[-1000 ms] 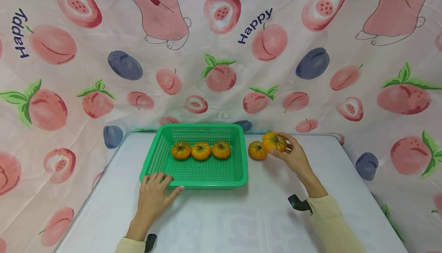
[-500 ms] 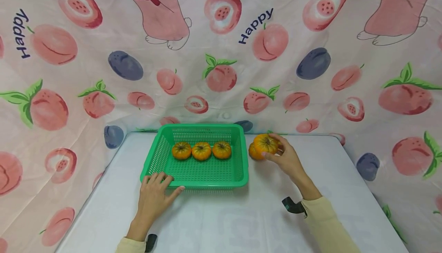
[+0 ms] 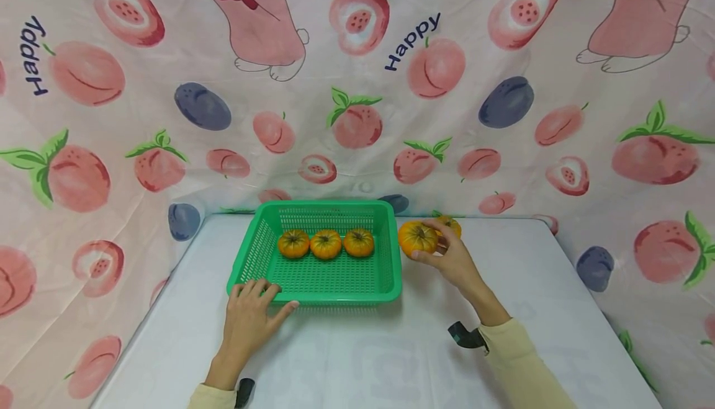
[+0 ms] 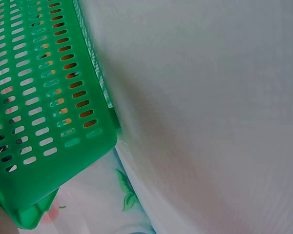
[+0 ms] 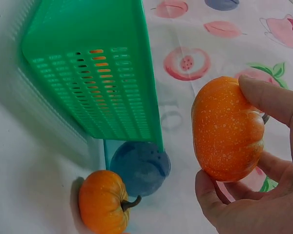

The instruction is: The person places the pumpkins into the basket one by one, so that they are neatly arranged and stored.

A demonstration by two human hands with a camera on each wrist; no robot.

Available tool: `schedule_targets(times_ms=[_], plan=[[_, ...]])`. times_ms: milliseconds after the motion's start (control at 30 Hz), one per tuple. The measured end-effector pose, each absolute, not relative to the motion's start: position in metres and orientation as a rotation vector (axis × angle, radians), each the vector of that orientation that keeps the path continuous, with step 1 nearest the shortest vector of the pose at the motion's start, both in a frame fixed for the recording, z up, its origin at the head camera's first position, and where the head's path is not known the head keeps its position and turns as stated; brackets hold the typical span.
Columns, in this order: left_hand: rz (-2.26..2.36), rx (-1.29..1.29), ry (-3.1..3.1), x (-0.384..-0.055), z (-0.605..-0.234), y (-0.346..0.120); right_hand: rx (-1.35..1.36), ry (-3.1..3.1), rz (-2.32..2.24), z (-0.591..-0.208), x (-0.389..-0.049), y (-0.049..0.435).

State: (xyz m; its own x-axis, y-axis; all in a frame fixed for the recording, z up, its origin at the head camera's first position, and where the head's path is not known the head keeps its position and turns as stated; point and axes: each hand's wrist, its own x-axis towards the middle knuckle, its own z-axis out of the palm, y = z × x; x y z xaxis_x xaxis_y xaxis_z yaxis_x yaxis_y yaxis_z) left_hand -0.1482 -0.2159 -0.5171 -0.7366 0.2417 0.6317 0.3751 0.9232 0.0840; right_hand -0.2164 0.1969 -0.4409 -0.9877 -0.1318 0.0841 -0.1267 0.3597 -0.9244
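Observation:
My right hand [image 3: 455, 263] holds a small orange pumpkin [image 3: 416, 239] between thumb and fingers, just right of the green plastic basket [image 3: 315, 297]. In the right wrist view the held pumpkin [image 5: 227, 129] is raised beside the basket wall [image 5: 136, 97], fingertips at its two sides. Another pumpkin [image 5: 103, 201] stands on the table beyond the basket's end. In the head view part of a pumpkin [image 3: 451, 225] shows behind my right fingers. Inside the basket, three pumpkins [image 3: 326, 244] sit in a row. My left hand [image 3: 246, 319] rests its fingers on the basket's near left rim, thumb spread.
The white table [image 3: 368, 359] extends in front of and right of the basket. A fruit-printed cloth [image 3: 313, 86] hangs behind and around the table. Dark wrist-worn devices [image 3: 466, 336] stick out near both sleeves.
My right hand has carried the held pumpkin left and slightly down toward the basket. It now covers the spot where a table pumpkin showed, while one behind it has come into sight. Left hand still.

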Motion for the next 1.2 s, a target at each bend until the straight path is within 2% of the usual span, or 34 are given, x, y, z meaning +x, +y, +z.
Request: schedule_targets(times_ms=[1200], plan=[[-0.286,-0.416,-2.442,-0.147,-0.515,-0.214,-0.428,2.449,-1.850,-0.439,-0.216,0.151]])
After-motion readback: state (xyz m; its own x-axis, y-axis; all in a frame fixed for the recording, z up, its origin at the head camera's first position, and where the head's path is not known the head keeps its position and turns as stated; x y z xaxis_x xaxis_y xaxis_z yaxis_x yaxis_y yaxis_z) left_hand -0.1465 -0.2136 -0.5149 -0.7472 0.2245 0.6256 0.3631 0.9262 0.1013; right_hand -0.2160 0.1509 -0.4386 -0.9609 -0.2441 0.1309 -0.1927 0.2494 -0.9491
